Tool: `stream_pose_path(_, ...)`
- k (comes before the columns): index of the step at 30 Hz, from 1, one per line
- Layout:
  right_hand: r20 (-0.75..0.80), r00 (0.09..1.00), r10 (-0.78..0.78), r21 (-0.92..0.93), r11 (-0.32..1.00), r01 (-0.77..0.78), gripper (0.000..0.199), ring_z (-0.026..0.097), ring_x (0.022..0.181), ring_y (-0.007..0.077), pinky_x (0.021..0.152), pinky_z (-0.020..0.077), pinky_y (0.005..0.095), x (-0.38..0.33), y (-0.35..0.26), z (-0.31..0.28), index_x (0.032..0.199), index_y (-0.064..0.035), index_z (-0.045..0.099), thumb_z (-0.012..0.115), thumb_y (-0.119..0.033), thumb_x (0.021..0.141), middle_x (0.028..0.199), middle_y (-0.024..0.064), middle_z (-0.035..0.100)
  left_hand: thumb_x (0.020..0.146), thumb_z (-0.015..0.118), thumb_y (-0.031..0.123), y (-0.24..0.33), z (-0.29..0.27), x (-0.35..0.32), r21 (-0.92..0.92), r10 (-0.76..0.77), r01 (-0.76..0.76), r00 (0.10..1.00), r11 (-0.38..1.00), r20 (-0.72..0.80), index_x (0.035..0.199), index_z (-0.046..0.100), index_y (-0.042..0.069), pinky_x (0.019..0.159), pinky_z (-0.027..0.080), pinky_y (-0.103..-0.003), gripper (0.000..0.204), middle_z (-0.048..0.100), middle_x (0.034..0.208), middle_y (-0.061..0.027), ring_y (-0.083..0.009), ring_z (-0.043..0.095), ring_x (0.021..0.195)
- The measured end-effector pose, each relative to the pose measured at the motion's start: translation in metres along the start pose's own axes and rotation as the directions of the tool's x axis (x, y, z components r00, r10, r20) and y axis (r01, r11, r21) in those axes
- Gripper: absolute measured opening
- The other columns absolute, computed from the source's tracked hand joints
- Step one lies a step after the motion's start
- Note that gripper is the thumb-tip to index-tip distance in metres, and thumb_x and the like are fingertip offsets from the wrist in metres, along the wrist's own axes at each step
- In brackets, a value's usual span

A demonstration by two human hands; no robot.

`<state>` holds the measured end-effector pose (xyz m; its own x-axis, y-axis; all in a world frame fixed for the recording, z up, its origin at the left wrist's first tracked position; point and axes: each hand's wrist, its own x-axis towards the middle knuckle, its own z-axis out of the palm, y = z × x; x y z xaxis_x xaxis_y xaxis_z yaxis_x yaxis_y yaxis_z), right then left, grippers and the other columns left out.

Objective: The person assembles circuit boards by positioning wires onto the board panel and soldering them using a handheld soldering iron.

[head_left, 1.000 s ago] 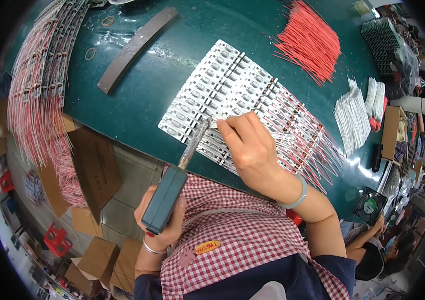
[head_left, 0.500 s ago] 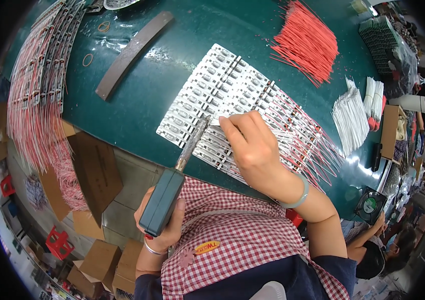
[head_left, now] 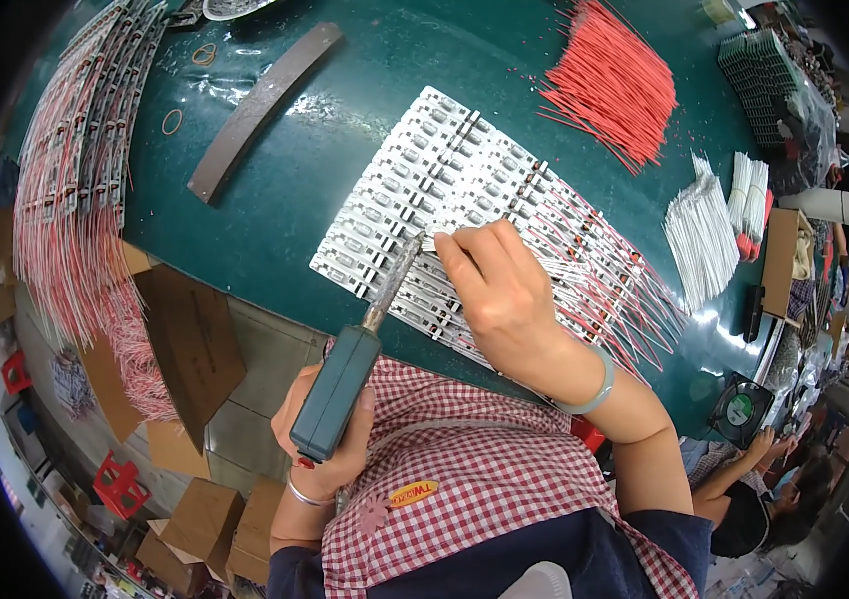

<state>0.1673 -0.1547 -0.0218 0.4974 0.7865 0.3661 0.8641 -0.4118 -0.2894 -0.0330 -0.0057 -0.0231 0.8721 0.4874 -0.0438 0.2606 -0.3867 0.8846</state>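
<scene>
My left hand [head_left: 333, 473] is closed round the dark green handle of a soldering iron [head_left: 337, 389]. The iron's grey metal rod slants up and right, its tip close to my right fingertips. My right hand [head_left: 506, 290] pinches what looks like the end of a thin white wire over the panel; the fingers partly hide it. Beneath lies a panel of white boards in rows [head_left: 375, 215], with small dark and metallic parts. Red and white wires [head_left: 624, 299] fan out from its right side, partly behind my right hand.
A pile of red wires [head_left: 609, 85] lies at the far right of the green table [head_left: 245, 240], with white wires [head_left: 699, 235] nearer. A brown curved bar [head_left: 265, 110] rests far left. Wired strips [head_left: 85, 150] overhang the left edge above a cardboard box [head_left: 190, 349]. Another person's hands [head_left: 766, 449] show at right.
The soldering iron and my left hand have shifted slightly right and up, its tip closer to my right fingertips. My right hand has barely moved.
</scene>
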Motion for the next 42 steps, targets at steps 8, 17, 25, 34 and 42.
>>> stream_pose_path(8,0.009,1.000,0.017,-0.007,1.000,-0.017,0.039,0.053,0.081,0.0248,0.064,0.0494,0.0312,0.000,-0.002,0.000,0.104,0.0114,0.065,0.062,-0.003,0.069,0.086,0.0117,0.054,0.079,0.076,0.003,-0.004,-0.003,-0.006,0.014,0.052,-0.052,0.997,0.999,-0.059,0.098,0.069,-0.004,0.066,0.055,-0.031,0.022,0.068,0.091,-0.0156,-0.0276,0.069,0.075)
stream_pose_path(17,-0.048,0.999,0.021,0.019,1.000,-0.020,0.041,0.055,0.082,0.0255,0.065,0.0503,0.0321,0.000,0.000,-0.004,0.106,0.0125,0.065,0.063,-0.001,0.067,0.090,0.0132,0.057,0.079,0.075,0.002,-0.002,-0.002,0.004,-0.040,0.107,-0.109,0.993,0.993,-0.048,0.100,0.069,-0.005,0.067,0.055,-0.032,0.023,0.069,0.093,-0.0173,-0.0283,0.070,0.076)
stream_pose_path(25,-0.034,0.999,0.013,-0.007,1.000,-0.013,0.041,0.055,0.082,0.0257,0.065,0.0506,0.0322,0.004,0.007,-0.002,0.105,0.0130,0.065,0.063,0.001,0.066,0.091,0.0135,0.058,0.078,0.075,0.001,0.001,0.001,0.010,-0.058,0.068,-0.070,0.997,0.996,-0.028,0.099,0.069,-0.006,0.069,0.055,-0.032,0.023,0.069,0.095,-0.0176,-0.0284,0.070,0.079)
stream_pose_path(34,0.009,0.996,0.090,0.020,0.996,-0.091,0.040,0.058,0.083,0.0267,0.066,0.0513,0.0349,0.005,0.000,-0.005,0.109,0.0084,0.066,0.062,0.003,0.069,0.096,0.0134,0.062,0.079,0.075,0.001,0.014,0.001,0.020,0.012,0.079,-0.079,0.997,0.997,0.003,0.097,0.069,-0.005,0.066,0.054,-0.032,0.020,0.068,0.094,-0.0160,-0.0275,0.069,0.076)
stream_pose_path(42,0.013,0.999,0.035,-0.005,0.999,-0.035,0.040,0.054,0.084,0.0256,0.067,0.0505,0.0315,0.005,0.004,-0.004,0.104,0.0124,0.064,0.062,-0.003,0.068,0.090,0.0130,0.055,0.077,0.076,0.000,0.010,0.001,0.016,0.021,0.116,-0.116,0.993,0.993,-0.001,0.093,0.069,-0.004,0.063,0.053,-0.032,0.018,0.066,0.087,-0.0146,-0.0278,0.067,0.071)
